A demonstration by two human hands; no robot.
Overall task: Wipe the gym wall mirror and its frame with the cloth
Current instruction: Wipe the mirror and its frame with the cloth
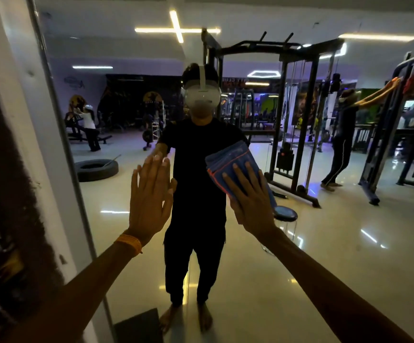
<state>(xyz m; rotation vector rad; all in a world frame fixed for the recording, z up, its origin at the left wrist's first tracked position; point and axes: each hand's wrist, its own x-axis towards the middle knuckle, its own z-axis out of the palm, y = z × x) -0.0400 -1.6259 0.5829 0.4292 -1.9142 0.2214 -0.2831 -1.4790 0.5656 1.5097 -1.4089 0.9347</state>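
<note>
A large wall mirror [325, 243] fills most of the view, and its thin metal frame [59, 134] runs down the left side. My left hand [149, 196] lies flat on the glass with straight fingers, an orange band at its wrist. My right hand [248, 196] presses a folded blue cloth [228, 159] with orange edging flat against the glass at chest height. My own reflection in black clothes stands between the two hands.
A white wall strip and a dark poster [0, 194] lie left of the frame. The mirror reflects a cable machine [290, 115], a tyre [97, 169], a round stool [285, 214] and other people [342, 144] on a glossy floor.
</note>
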